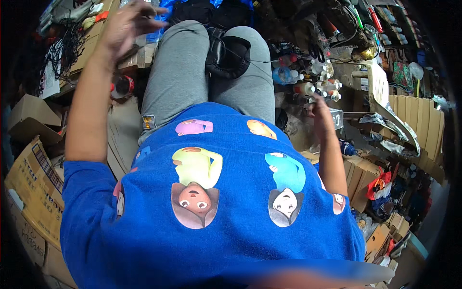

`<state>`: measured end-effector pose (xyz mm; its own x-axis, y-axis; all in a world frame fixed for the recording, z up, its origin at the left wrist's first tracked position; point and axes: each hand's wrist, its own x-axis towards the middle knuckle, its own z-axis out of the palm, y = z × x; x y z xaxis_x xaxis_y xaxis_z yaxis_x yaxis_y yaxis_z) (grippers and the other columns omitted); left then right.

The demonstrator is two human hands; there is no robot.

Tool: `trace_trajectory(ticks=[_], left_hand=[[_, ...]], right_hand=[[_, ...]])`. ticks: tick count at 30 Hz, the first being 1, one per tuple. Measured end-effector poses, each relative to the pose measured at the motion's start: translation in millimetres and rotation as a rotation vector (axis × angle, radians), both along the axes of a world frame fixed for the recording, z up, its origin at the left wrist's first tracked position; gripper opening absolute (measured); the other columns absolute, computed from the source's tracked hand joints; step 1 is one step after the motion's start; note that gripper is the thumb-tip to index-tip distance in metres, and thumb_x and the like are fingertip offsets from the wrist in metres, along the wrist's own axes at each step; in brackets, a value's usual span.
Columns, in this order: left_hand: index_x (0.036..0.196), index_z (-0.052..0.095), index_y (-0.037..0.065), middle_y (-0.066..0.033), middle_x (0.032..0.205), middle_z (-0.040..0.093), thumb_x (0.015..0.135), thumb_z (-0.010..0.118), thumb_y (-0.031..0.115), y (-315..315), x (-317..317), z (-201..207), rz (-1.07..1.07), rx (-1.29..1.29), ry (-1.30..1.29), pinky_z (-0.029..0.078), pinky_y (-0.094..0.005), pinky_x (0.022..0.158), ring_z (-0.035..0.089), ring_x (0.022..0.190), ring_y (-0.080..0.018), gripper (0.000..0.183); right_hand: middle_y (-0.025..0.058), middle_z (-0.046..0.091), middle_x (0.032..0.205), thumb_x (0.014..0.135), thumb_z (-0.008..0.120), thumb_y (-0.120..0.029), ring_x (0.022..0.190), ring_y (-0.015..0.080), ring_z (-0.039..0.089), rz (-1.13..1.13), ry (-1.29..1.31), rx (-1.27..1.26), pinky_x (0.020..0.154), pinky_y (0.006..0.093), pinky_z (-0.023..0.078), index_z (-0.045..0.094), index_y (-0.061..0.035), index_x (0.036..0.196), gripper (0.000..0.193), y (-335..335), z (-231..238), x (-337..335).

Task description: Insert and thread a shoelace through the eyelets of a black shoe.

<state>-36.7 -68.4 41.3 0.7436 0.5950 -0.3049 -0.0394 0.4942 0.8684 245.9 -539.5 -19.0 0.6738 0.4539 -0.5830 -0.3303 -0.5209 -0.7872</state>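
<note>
Raised at the upper left, my left hand (126,29) has its fingers stretched and apart, slightly blurred, with nothing visible in it. A black padded, rounded thing with a hollow middle (231,72) rests between my thighs, in grey trousers (179,62). From it a thin dark line, like a thread or cord, runs to the right. My right hand (321,115) is off to the right of my lap, near several small plastic bottles (304,88). Its fingers are small and smeared, so whether they hold anything cannot be made out.
A dark drink bottle with a red label (122,86) stands left of my legs. Cardboard boxes (33,118) are stacked at the left, beneath tangled black cables (61,55). A pale curved frame (380,91) and more cardboard (409,115) crowd the right. Tools (375,20) lie at the upper right.
</note>
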Motion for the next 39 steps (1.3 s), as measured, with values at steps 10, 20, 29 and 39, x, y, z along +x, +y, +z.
trace_trajectory(ticks=[10,20,29,39], left_hand=[[0.100,0.066,0.006,-0.0136,0.101,0.062,0.080,0.064,0.029,-70.5,68.8,-32.3,-0.490,1.114,-0.116,0.046,-0.0343,0.084,0.060,0.096,-0.0267,0.031],[0.090,0.060,0.001,-0.0098,0.087,0.064,0.076,0.069,0.019,-102.3,112.2,-12.3,-0.744,0.964,0.093,0.045,-0.0319,0.081,0.060,0.086,-0.0199,0.024],[0.100,0.066,0.001,-0.0049,0.092,0.065,0.079,0.066,0.013,-79.6,118.7,-30.9,-0.930,0.543,-0.062,0.043,-0.0273,0.088,0.059,0.091,-0.0132,0.025],[0.102,0.067,0.001,-0.0087,0.098,0.066,0.080,0.064,0.012,-84.4,120.5,-22.8,-0.942,0.648,0.104,0.042,-0.0292,0.092,0.060,0.097,-0.0170,0.025]], right_hand=[[0.0093,0.060,0.086,0.086,0.061,-0.030,0.079,0.0183,0.058,0.750,-0.720,0.244,0.072,0.0311,0.047,0.065,-0.0017,0.095,0.030,177.8,88.1,-29.2],[0.0001,0.041,0.061,0.083,0.059,-0.014,0.059,0.0071,0.036,1.166,-0.567,-0.074,0.051,0.0287,0.034,0.048,0.0002,0.069,0.023,187.6,103.8,-55.8],[0.0015,0.055,0.079,0.083,0.065,-0.015,0.073,0.0092,0.053,0.739,-0.555,0.204,0.066,0.0272,0.045,0.066,-0.0049,0.099,0.019,161.5,116.2,-56.8],[0.0107,0.058,0.082,0.074,0.061,-0.008,0.073,0.0246,0.060,0.947,-0.797,0.006,0.068,0.0331,0.048,0.069,-0.0110,0.099,0.026,180.4,93.9,-48.9]])
